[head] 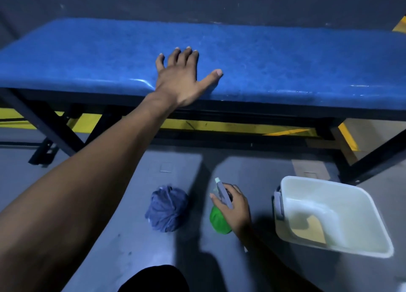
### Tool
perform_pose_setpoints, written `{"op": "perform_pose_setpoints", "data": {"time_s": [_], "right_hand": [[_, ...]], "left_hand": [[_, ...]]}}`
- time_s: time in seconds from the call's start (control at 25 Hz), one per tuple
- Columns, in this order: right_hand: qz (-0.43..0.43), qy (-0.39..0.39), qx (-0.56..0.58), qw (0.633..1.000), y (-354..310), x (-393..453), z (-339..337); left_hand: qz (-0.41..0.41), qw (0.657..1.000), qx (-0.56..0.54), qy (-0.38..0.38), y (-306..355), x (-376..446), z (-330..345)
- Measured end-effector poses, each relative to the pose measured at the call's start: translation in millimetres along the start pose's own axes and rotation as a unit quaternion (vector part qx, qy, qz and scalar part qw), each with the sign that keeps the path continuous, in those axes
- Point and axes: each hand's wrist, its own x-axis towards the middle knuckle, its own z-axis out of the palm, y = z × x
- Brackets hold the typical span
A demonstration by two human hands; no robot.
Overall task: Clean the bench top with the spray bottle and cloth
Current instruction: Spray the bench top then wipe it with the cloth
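Note:
A long blue padded bench top spans the view on a dark metal frame. My left hand lies flat on its front edge near the middle, fingers spread. On the grey floor below, my right hand grips a green spray bottle around its neck and grey trigger head. A crumpled blue-grey cloth lies on the floor just left of the bottle, touched by neither hand.
A white plastic bin stands on the floor at the right, with a yellowish item inside. Dark bench legs slant down at left and right. Yellow floor markings run under the bench. My dark-clothed knee shows at the bottom.

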Motion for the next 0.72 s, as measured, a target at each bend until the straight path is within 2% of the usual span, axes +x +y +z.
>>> {"op": "perform_pose_setpoints", "data": {"time_s": [0.16, 0.32, 0.4, 0.56, 0.68, 0.72], "right_hand": [[-0.041, 0.013, 0.035, 0.998, 20, -20, 7], [-0.043, 0.034, -0.024, 0.998, 38, -26, 13], [-0.015, 0.039, -0.027, 0.999, 42, -32, 14], [0.058, 0.032, 0.038, 0.997, 47, -66, 10], [0.132, 0.034, -0.05, 0.989, 52, -123, 6], [0.132, -0.022, -0.07, 0.988, 37, -130, 12]], "left_hand": [[-0.006, 1.0, 0.009, 0.013, 3, 1, 1], [-0.005, 1.0, 0.01, 0.021, 2, 2, 3], [-0.005, 1.0, 0.013, 0.023, 2, 1, 5], [-0.004, 1.0, 0.012, 0.022, 1, 1, 3], [-0.003, 1.0, 0.019, 0.021, 2, 2, 2], [-0.002, 1.0, 0.019, 0.021, 2, 2, 2]]}}
